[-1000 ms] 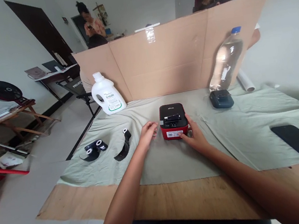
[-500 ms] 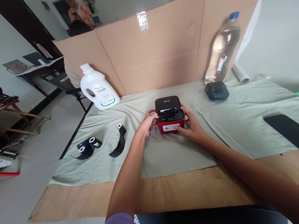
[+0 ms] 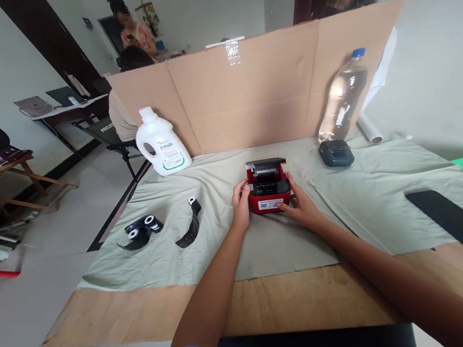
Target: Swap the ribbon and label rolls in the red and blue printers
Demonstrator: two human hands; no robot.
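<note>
A small red and black label printer stands on the cloth in front of me, a white sticker on its near side. Its black lid is raised, and a dark roller shows beneath it. My left hand grips the printer's left side, fingers along the edge. On the right side my right hand holds it, with the thumb at the front by the sticker. To the left lie a loose black ribbon roll with a trailing strip and a pair of black rolls with white cores.
A white jug and a clear bottle with a blue cap stand by the cardboard screen. Near the bottle sits a dark box-shaped device. A black phone-like slab lies right. People are behind the screen.
The printer's lid has gone from closed to raised. My left hand has shifted along its left side; my right hand stays on the right. The camera view has tilted up slightly.
</note>
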